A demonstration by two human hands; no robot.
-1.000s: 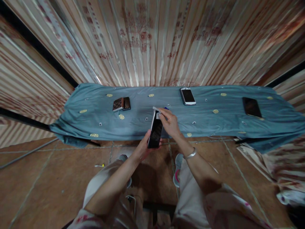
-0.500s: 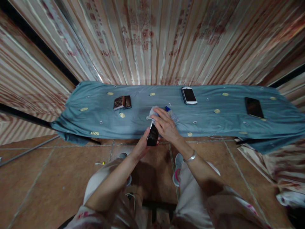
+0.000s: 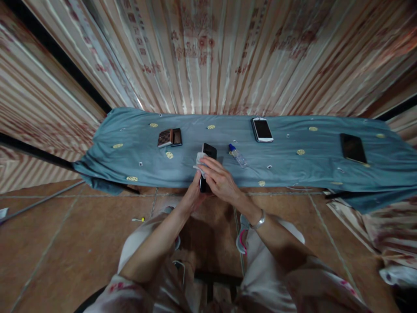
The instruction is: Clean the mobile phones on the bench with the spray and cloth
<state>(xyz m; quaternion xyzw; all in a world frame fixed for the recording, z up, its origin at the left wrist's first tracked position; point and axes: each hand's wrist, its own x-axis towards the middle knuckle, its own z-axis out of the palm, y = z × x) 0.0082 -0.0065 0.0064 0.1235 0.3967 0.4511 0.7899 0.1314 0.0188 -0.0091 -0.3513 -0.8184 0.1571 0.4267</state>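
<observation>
A black phone [image 3: 210, 151] is held upright in front of me, its lower part in my left hand [image 3: 194, 191], with the thumb along its left edge. My right hand [image 3: 222, 180] presses a crumpled white wipe [image 3: 200, 161] against the phone's face, near the middle. The wipe and fingers cover part of the screen. Just right of the hands, a small clear bottle with a blue cap [image 3: 239, 155] lies on the blue cloth.
A blue patterned cloth [image 3: 189, 126] covers the long narrow table. On it lie a brown checkered case [image 3: 165, 138] with a dark piece beside it, a white-framed phone [image 3: 262, 130] and a dark tablet-like device [image 3: 353, 148]. Curtains [image 3: 195, 78] hang behind.
My right hand and the wipe have moved down from the phone's top end to its middle, uncovering the upper part. The bottle now shows more fully. My left hand still holds the phone.
</observation>
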